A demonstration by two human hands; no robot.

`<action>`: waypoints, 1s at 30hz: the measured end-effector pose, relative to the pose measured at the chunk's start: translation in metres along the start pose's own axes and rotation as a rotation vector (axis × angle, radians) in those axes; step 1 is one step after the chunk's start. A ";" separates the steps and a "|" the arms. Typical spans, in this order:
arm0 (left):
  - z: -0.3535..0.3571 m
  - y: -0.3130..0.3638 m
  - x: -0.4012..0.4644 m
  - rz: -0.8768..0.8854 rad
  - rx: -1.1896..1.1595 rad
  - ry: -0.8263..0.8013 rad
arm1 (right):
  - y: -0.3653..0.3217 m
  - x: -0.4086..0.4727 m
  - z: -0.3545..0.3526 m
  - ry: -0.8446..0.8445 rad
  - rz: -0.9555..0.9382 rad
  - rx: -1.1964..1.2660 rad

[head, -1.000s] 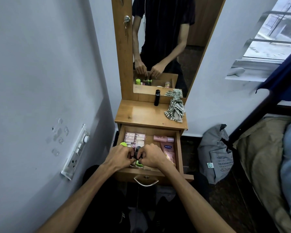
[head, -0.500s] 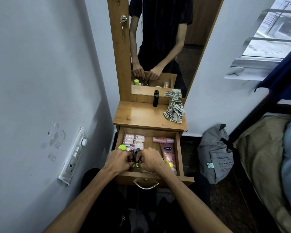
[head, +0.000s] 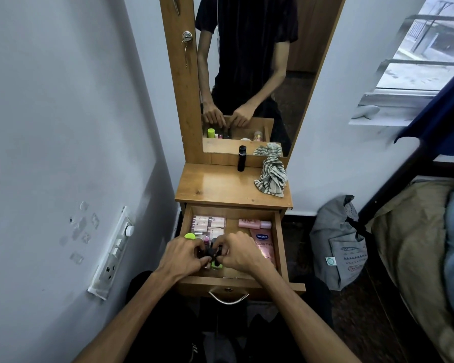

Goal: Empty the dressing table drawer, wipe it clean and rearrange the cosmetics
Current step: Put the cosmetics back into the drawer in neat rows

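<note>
Since a second ago your hands are staying low in the front of the open drawer [head: 279, 247], only drawing a little closer together over the same cluster of small dark cosmetic bottles [head: 212, 251]. Your left hand [head: 185, 254] is curling its fingers round the bottles from the left, and your right hand [head: 237, 251] is pinching them from the right; both grips are narrow and closed on the bottles. A green-capped bottle [head: 216, 263] is peeking out just below your fingers. A lime green lid [head: 189, 235] is lying just beside your left hand. Pink boxes [head: 209, 223] are sitting at the back left, a pink bottle [head: 254, 224] at the back right, and a pink Vaseline tube [head: 265, 246] along the right wall. On the dressing table top [head: 220, 187] a black bottle [head: 241, 158] is standing upright near a striped cloth [head: 271, 176].
</note>
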State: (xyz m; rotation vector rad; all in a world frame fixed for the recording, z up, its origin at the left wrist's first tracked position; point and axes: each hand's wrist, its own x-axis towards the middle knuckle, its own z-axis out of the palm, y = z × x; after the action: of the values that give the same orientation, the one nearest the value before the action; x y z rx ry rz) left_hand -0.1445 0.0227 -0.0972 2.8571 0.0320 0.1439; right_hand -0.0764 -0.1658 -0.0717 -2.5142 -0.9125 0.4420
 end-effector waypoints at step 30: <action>-0.049 0.029 0.134 -0.151 -0.336 0.173 | 0.046 0.173 -0.123 0.730 0.552 0.215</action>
State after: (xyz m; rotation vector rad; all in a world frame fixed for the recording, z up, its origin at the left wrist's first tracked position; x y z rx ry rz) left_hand -0.0158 0.0127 -0.0294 2.4896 0.2344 0.3307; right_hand 0.1275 -0.1177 -0.0143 -2.3974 0.1013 -0.2212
